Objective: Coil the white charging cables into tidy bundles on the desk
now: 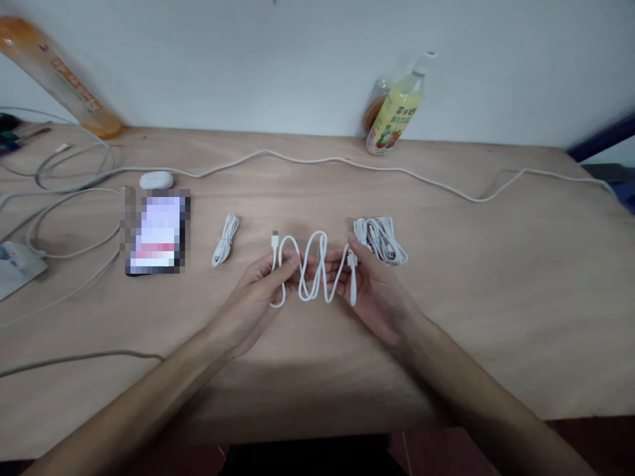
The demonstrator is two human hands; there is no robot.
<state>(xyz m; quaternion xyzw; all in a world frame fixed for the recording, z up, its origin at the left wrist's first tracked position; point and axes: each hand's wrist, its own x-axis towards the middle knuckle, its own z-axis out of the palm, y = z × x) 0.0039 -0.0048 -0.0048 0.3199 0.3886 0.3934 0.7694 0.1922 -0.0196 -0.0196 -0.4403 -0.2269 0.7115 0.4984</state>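
A white USB cable [311,295] hangs in loose, wavy loops between my two hands above the table. My left hand [268,281] pinches it on the left, with a USB plug [274,239] sticking up beside the thumb. At the other end my right hand [380,284] grips the cable near a second connector [352,259], thumb on top. Just beyond the right hand lies a group of bundled white cables [381,239]. One more folded white cable [225,240] rests on the table, left of and beyond my left hand.
On the left lie a blurred-out phone [157,233], a white earbud case [156,180], loose cords and a power strip [20,268]. An orange bottle [64,79] and a yellow drink bottle [397,112] stand by the wall. A long cord [337,159] crosses the table's back.
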